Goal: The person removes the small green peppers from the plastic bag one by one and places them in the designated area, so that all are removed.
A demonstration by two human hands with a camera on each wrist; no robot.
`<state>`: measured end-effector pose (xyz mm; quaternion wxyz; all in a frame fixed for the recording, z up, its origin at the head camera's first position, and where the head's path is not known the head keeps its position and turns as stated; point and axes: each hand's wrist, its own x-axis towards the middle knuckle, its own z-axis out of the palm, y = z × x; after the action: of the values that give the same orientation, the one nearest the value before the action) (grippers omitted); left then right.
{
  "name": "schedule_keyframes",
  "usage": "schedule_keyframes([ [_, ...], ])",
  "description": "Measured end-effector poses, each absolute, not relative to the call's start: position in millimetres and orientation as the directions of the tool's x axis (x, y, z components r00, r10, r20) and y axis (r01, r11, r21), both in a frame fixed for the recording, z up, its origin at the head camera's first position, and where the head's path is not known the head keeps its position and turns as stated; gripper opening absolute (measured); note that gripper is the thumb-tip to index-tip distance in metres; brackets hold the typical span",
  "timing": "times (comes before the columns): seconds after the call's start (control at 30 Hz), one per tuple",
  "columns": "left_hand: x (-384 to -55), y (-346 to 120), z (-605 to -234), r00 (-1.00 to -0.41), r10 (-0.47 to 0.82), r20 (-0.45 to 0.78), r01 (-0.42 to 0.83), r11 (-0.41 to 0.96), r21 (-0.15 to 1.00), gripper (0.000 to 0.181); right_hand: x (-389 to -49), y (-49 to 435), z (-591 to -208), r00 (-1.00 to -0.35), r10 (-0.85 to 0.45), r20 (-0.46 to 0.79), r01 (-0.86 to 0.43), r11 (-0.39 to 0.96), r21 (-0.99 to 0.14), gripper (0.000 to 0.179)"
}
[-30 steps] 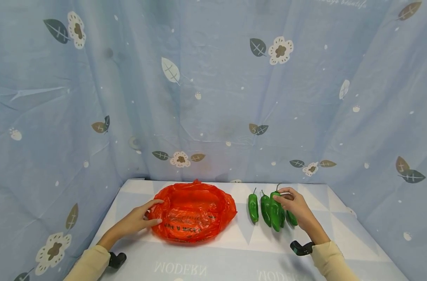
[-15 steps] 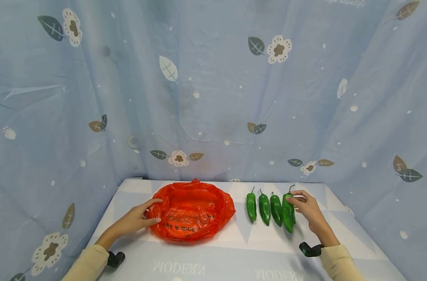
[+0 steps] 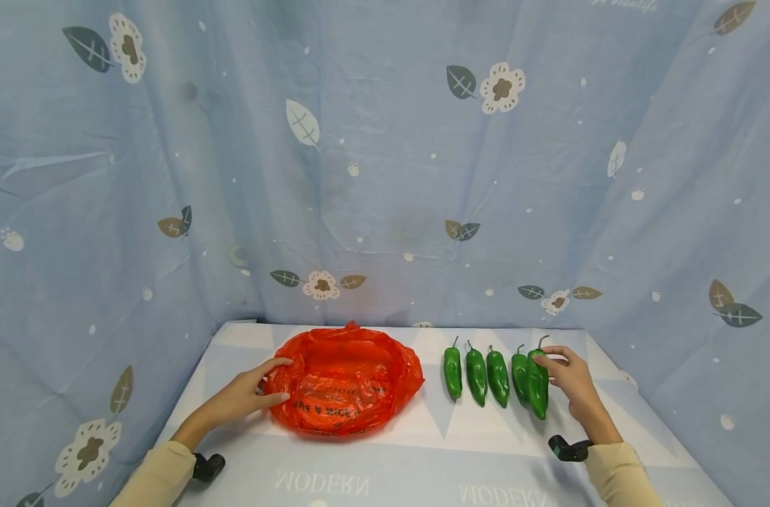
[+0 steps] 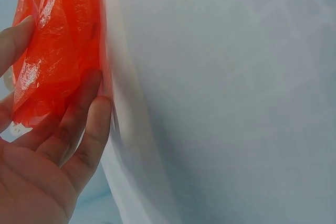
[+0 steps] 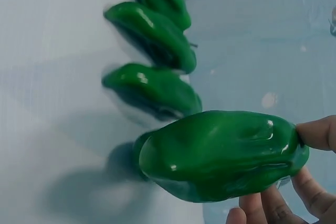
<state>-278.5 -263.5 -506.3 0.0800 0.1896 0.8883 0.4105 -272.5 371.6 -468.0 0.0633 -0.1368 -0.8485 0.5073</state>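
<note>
An open red plastic bag [image 3: 341, 410] sits on the left half of the table. At its left side, my left hand [image 3: 248, 396] holds the bag's edge, with thumb and fingers spread on either side of the plastic, as the left wrist view also shows. My right hand [image 3: 571, 384] pinches a green pepper [image 3: 538, 386] near its stem end, tip hanging toward me. Beside it lies another green pepper [image 3: 519, 377], partly covered by the held one in the right wrist view. Further left, three more green peppers [image 3: 476, 374] lie in a row, stems pointing away.
A pale patterned cloth covers the table [image 3: 385, 458], with lettering along the near side. Blue printed curtains [image 3: 385, 176] close off the back and both sides. Each wrist wears a small black camera [image 3: 569, 448].
My right hand has carried the held pepper rightward past the row, uncovering peppers that were behind it. One pepper in the row now lies nearer the right. My left hand stays at the bag.
</note>
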Motion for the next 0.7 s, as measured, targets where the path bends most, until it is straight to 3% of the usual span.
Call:
schedule_keyframes([
  [0.7,-278,-262,-506,-0.916,0.4,0.008,0.265,0.591,0.762,0.068,-280,397,-483,-0.929,0.364,-0.066,0.224,0.411,-0.883,0.063],
])
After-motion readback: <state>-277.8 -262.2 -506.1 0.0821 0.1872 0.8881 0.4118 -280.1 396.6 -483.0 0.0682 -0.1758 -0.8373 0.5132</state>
